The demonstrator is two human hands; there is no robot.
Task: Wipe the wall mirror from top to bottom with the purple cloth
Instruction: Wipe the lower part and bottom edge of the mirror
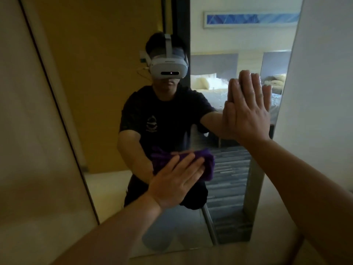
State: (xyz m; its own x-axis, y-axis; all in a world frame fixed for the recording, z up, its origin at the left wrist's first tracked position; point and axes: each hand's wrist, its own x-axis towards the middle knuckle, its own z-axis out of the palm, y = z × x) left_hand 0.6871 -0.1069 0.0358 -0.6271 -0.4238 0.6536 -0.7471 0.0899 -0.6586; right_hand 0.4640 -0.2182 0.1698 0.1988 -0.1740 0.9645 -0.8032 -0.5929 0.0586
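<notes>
The tall wall mirror (99,96) fills the middle of the view, framed by pale wall on both sides. My left hand (175,180) presses the purple cloth (207,165) flat against the glass in the mirror's lower half, fingers spread over it. The cloth bulges out to the right of and above my fingers. My right hand (250,111) rests flat on the glass near the mirror's right edge, higher up, fingers together and holding nothing. The mirror reflects a person in a dark T-shirt wearing a white headset.
Pale wall panels (28,131) flank the mirror left and right (321,92). The mirror's bottom edge (172,253) lies low in the frame. Reflected in the glass are a wooden door, a bed, a blue wall picture and striped carpet.
</notes>
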